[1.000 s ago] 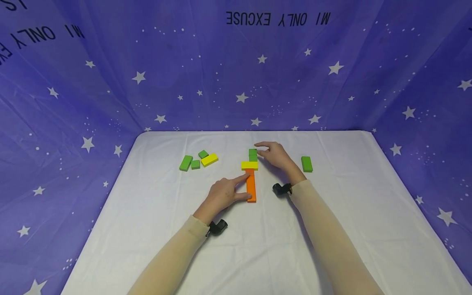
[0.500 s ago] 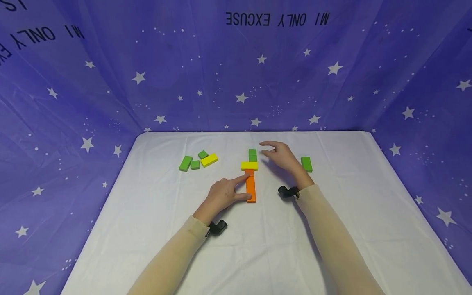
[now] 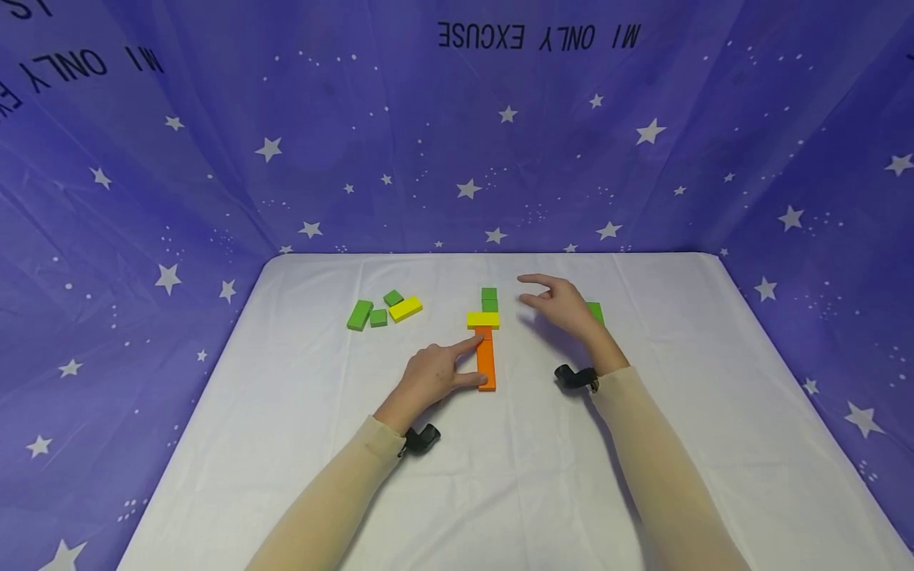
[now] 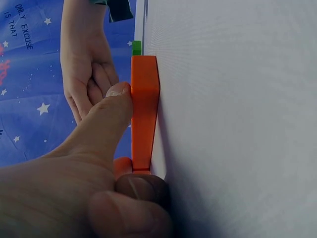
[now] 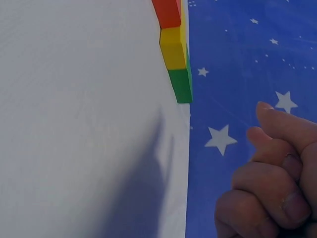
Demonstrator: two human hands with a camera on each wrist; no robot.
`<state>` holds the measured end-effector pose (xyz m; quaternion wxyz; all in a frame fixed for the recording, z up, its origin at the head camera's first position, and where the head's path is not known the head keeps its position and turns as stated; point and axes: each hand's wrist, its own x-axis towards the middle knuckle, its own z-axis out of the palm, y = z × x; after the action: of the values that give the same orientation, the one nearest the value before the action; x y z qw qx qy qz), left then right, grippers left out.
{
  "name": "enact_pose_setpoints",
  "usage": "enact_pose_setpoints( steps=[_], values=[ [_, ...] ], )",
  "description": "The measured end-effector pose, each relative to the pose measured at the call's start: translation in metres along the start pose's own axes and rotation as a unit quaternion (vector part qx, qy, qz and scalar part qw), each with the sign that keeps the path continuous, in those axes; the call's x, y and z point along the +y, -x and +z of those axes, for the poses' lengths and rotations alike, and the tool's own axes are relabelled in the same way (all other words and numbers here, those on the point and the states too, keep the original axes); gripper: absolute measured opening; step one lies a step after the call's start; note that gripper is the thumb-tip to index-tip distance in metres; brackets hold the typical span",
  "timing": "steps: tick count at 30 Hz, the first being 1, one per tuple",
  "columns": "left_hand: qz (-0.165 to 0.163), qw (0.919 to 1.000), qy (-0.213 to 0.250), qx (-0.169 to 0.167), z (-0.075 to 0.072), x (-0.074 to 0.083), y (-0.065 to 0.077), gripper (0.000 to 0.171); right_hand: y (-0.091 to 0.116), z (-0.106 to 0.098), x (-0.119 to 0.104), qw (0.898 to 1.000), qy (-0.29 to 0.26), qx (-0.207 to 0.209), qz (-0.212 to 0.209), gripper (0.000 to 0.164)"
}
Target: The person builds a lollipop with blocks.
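My left hand [image 3: 433, 373] rests its thumb and forefinger on top of two orange blocks laid end to end, a long orange block [image 3: 486, 361] and a short orange block [image 3: 485, 333]. In the left wrist view the thumb lies along the top face of the long orange block [image 4: 144, 94]. A yellow block [image 3: 483, 321] lies crosswise at their far end, followed by two small green blocks [image 3: 489, 300] in line. My right hand [image 3: 564, 304] hovers right of this row, holding nothing, with thumb and forefinger apart and the other fingers bent in the right wrist view.
Off to the left lie a green block [image 3: 360, 316], another yellow block [image 3: 405, 309] and two small green cubes [image 3: 378, 318]. Behind my right hand a green block [image 3: 596, 312] is partly hidden. A starry blue curtain [image 3: 400, 159] surrounds the white-covered table [image 3: 286, 444].
My right hand has drawn away to the right from the small green blocks and now covers part of the right-hand green block. The left hand and the row have stayed put.
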<state>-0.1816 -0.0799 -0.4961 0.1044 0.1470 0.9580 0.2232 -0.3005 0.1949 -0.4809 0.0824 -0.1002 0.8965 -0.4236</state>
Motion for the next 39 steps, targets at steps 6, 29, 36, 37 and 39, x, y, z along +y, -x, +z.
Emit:
enact_pose_setpoints(
  steps=[6, 29, 36, 37, 39],
  values=[
    [0.006, 1.0, -0.002, 0.003, 0.0, 0.0, 0.0, 0.081, 0.012, -0.014, 0.005, 1.0, -0.011, -0.006, 0.004, 0.054],
    [-0.003, 0.9999, -0.01, 0.002, 0.0, 0.001, 0.001, 0.082, 0.046, -0.059, 0.048, 0.99, -0.127, -0.042, 0.03, 0.074],
    [-0.002, 0.9999, -0.011, 0.001, 0.0, 0.001, 0.001, 0.082, 0.056, -0.079, 0.07, 0.987, -0.141, -0.07, 0.044, 0.079],
    [-0.002, 0.9999, -0.01, 0.0, -0.001, 0.001, 0.001, 0.082, 0.057, -0.082, 0.073, 0.986, -0.141, -0.072, 0.046, 0.08],
    [-0.002, 1.0, -0.008, 0.001, -0.001, 0.001, 0.001, 0.082, 0.06, -0.087, 0.079, 0.986, -0.142, -0.075, 0.052, 0.08]
  ],
)
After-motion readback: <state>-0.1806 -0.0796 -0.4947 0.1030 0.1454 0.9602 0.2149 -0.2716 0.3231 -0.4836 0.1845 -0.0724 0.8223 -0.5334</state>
